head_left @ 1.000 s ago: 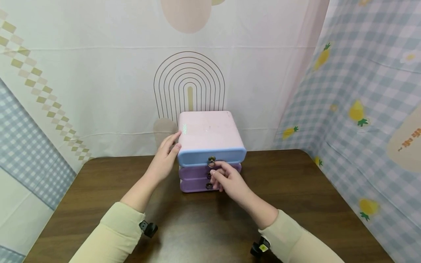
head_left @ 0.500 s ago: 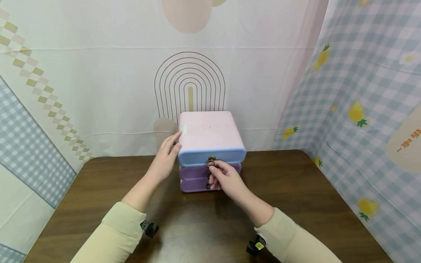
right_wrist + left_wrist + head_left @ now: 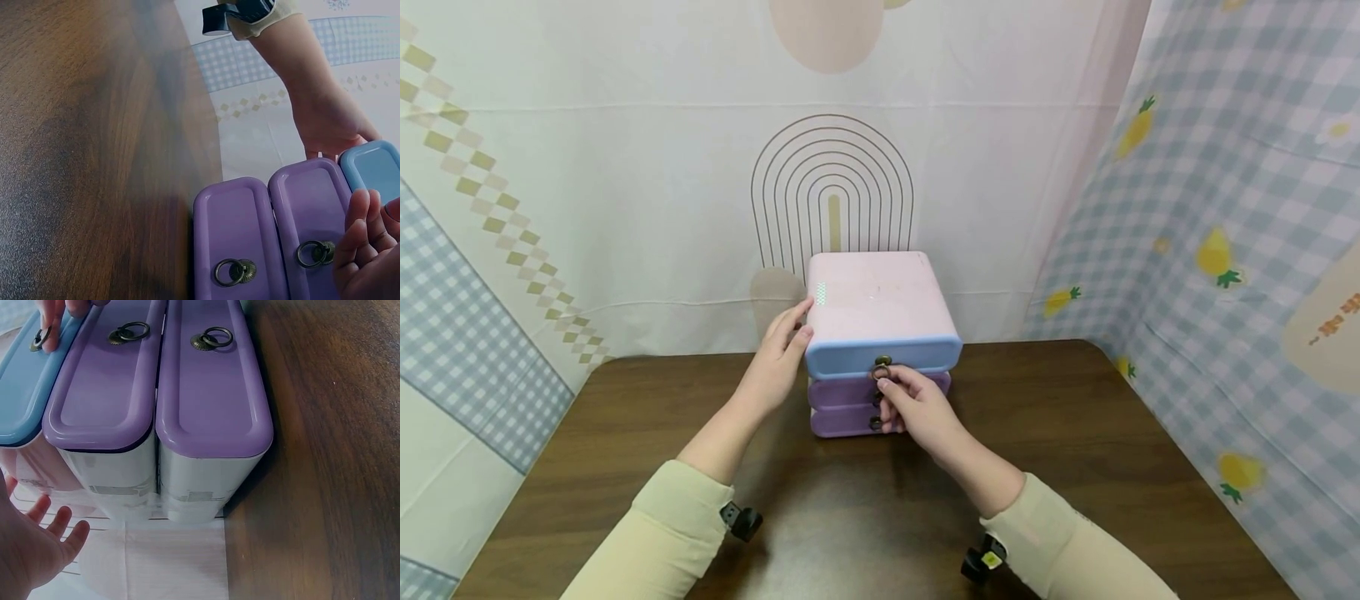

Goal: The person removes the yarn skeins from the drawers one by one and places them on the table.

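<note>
A stack of small drawers stands at the table's back. Its top unit has a pale pink casing [image 3: 880, 292] and a blue drawer front [image 3: 838, 360]; below are two purple drawer fronts [image 3: 838, 394] [image 3: 212, 400]. My right hand [image 3: 928, 414] pinches the ring pull [image 3: 880, 373] of the blue drawer between thumb and index finger, its other fingers curled underneath. With fingers extended, my left hand [image 3: 775, 360] rests against the left side of the pink casing. All drawer fronts sit flush with their casings. The purple drawers' ring pulls [image 3: 230, 272] hang untouched.
The stack stands on a dark brown wooden table [image 3: 662, 417]. A white patterned cloth [image 3: 662, 208] hangs right behind it, and a blue checked cloth with pineapples [image 3: 1187, 333] covers the right side. Small black wrist cameras [image 3: 745, 523] sit at both cuffs.
My right thumb has moved in to the ring, so thumb and index finger now pinch it; the right hand shifted slightly left. My left hand and the drawers stay put.
</note>
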### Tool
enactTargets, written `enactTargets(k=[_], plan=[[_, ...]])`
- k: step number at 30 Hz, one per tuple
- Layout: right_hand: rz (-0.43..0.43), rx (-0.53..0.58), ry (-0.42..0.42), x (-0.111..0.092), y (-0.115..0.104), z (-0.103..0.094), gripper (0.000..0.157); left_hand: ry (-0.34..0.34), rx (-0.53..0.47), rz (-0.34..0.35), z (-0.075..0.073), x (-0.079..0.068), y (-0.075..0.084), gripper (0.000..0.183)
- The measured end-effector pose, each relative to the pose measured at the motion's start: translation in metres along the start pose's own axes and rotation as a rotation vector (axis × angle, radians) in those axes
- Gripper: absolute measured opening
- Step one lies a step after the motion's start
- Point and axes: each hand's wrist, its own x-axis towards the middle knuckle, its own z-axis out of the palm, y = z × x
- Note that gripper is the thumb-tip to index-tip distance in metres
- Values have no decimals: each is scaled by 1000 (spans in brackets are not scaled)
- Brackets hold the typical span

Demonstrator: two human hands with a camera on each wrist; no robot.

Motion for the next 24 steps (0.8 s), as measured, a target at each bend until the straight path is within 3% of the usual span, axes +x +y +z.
enactTargets(k=[7,24], plan=[[-19,-1,3,4,12,-3,26,4,-2,7,0,0,2,47],[-43,-34,-4,-1,13,-3,24,0,4,-3,0,-1,3,47]])
